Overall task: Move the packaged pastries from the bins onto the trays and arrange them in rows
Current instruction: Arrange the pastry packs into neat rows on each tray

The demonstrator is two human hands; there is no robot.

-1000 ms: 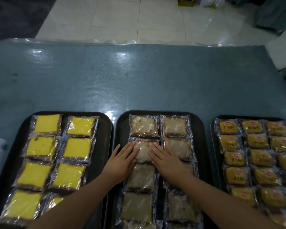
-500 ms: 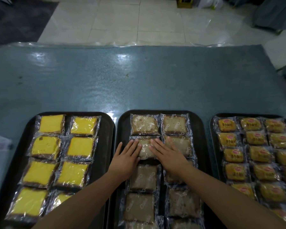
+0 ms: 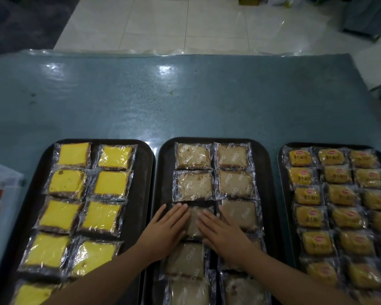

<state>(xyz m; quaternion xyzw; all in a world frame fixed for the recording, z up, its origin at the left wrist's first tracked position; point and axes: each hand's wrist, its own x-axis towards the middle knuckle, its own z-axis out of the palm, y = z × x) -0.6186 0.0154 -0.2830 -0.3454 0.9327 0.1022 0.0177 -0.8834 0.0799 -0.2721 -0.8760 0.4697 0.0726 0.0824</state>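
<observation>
Three black trays stand side by side at the table's near edge. The middle tray [image 3: 165,150] holds brown packaged cake slices in two columns. My left hand [image 3: 165,230] and my right hand [image 3: 222,232] lie flat with straight fingers on the third-row slice [image 3: 194,223] of the left column, one on each side of it. The second-row slice [image 3: 194,186] lies just beyond my fingertips. The left tray [image 3: 141,155] carries yellow cake slices [image 3: 110,183] in two columns. The right tray [image 3: 280,164] is filled with small orange-labelled buns [image 3: 300,176] in three columns.
The trays sit on a blue-green table [image 3: 185,102] covered in clear plastic. A pale plastic bin [image 3: 0,208] with red markings stands at the left edge. Beyond the table's far edge lies a tiled floor [image 3: 185,23].
Both hands have drawn back toward me from the second-row brown slice to the third-row one. The second-row slice now lies uncovered and square with its neighbour.
</observation>
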